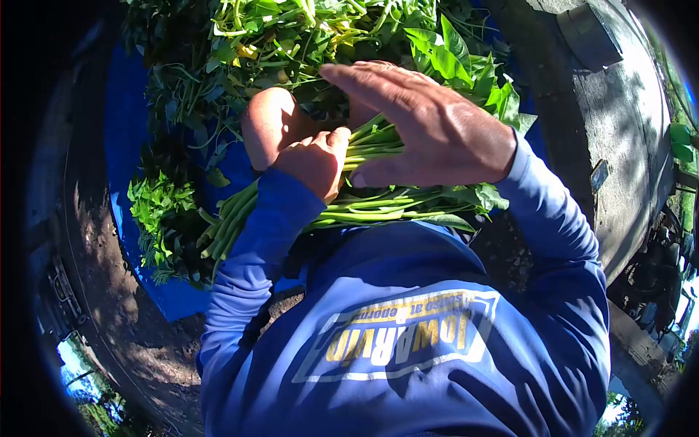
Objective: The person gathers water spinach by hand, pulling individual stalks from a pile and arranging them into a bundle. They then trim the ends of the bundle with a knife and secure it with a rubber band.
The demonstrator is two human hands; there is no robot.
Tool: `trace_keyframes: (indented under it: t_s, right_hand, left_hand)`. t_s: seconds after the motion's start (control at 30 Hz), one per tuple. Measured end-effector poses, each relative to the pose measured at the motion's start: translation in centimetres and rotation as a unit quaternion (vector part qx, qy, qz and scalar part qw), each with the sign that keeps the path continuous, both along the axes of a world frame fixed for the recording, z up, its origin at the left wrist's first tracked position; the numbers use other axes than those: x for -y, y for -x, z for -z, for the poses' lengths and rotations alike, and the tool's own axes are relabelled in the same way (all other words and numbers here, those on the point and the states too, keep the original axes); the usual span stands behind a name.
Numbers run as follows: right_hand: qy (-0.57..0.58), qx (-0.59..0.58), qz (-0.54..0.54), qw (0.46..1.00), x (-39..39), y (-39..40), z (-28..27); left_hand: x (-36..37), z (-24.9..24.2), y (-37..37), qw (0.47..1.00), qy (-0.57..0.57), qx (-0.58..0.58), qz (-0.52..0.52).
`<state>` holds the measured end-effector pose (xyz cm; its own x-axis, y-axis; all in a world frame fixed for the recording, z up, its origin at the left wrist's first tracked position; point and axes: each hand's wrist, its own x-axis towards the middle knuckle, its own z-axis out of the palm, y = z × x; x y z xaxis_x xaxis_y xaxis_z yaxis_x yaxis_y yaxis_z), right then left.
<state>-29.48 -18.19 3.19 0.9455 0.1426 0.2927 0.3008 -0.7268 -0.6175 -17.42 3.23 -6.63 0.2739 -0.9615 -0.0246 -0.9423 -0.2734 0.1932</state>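
My left hand is closed around a bunch of long-stemmed leafy greens held across my lap. The stem ends stick out to the lower left, past my left sleeve, and the broad pointed leaves lie to the right. More stems run between my hand and my body. Over the leafy side of the bunch, my right hand is raised with fingers extended and thumb apart. Nothing shows in its grasp. A bare knee rises just beyond my left hand.
A large heap of loose greens covers the blue tarp in front of me. A smaller clump of leaves lies at the left. Concrete borders the right side, with a dark block-like object on it.
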Motion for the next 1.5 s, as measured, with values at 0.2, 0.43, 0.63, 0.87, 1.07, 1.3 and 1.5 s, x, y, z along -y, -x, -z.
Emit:
trace_keyframes:
  t_s: [0.2,0.43,0.63,0.87,1.07,1.3,1.5]
  right_hand:
    - [0.271,-0.075,0.007,0.960,-1.6,1.0,8.1]
    - [0.265,-0.033,0.003,0.964,0.0,2.9,5.5]
    - [0.369,-0.052,0.163,0.913,1.2,6.3,6.2]
    - [0.328,0.021,0.247,0.911,6.5,14.6,11.3]
    - [0.017,0.070,0.459,0.885,6.0,15.1,-6.9]
    - [-0.418,-0.265,0.089,0.864,-8.8,-5.0,7.9]
    - [0.019,-0.235,-0.132,0.963,-11.3,-3.7,9.5]
  left_hand:
    - [-1.8,-0.3,0.5,0.999,0.018,-0.032,-0.009]
    - [0.1,-1.2,-0.6,0.986,-0.104,-0.118,-0.057]
    - [-0.7,-1.2,0.5,0.989,-0.051,-0.126,-0.053]
    - [-3.1,-0.8,4.2,0.986,0.056,-0.155,-0.023]
    - [-3.2,-2.4,4.1,0.988,0.001,-0.156,-0.002]
    - [-4.5,-0.5,2.3,0.949,0.201,-0.221,0.102]
    - [-17.1,2.0,2.9,0.983,-0.024,0.025,-0.180]
